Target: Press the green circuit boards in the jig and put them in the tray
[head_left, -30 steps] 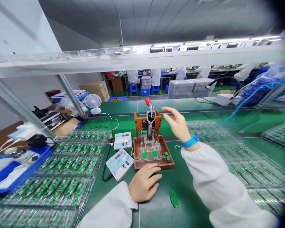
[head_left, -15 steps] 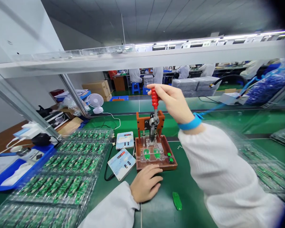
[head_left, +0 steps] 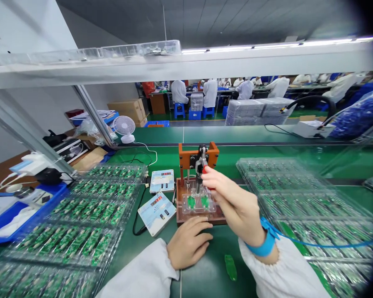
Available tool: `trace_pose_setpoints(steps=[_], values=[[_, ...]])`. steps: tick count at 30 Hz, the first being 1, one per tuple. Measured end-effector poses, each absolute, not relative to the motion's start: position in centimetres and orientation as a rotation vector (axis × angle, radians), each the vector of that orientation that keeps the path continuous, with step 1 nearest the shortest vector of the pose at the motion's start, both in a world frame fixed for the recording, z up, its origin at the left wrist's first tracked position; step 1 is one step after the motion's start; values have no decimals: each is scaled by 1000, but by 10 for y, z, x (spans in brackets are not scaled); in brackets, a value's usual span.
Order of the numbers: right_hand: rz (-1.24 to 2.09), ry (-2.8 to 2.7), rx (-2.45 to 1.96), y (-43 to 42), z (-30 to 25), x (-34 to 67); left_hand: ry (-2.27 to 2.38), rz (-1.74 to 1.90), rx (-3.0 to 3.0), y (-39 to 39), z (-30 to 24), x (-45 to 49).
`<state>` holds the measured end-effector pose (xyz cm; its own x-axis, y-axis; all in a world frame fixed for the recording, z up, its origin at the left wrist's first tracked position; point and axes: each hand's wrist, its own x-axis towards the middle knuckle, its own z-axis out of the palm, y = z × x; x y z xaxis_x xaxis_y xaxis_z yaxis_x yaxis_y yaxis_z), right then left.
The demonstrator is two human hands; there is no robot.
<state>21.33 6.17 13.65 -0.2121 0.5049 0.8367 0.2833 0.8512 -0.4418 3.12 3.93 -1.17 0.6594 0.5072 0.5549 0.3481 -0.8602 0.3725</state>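
My right hand [head_left: 238, 203] is closed round the red handle [head_left: 206, 169] of a toggle clamp on a small test fixture. Most of that handle is hidden by the fingers. The fixture has an orange-brown frame [head_left: 214, 154] and a brown base [head_left: 180, 217]. Under its clear plate [head_left: 199, 210] show two green pieces, seemingly circuit boards [head_left: 191, 201]. My left hand [head_left: 189, 243] lies palm down with fingers slightly apart at the base's front edge, holding nothing. A loose green board [head_left: 230, 267] lies on the green bench top between my forearms.
Two white boxes with red digits, one a meter [head_left: 157, 213], stand left of the fixture. Clear trays of boards lie at left [head_left: 77, 223] and right [head_left: 298, 192]. A white fan [head_left: 124, 125] stands behind. A blue cord runs from my right wristband [head_left: 264, 244].
My right hand has swung the red handle down from upright, toward me. The clamp's plunger and upper plate sit lower. My left hand stays by the base; the view has shifted slightly.
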Motion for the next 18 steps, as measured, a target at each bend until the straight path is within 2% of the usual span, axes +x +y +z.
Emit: trace_pose_setpoints(steps=[5,12,18], values=[[260,-1794,-554,71,112,215,696,1018,2645,39,-11,32],[271,-1725,-512,74,107,212,731,1014,2585,37,-22,38],[370,-1682,-482,77,103,212,732,1113,2246,32,-3,28]])
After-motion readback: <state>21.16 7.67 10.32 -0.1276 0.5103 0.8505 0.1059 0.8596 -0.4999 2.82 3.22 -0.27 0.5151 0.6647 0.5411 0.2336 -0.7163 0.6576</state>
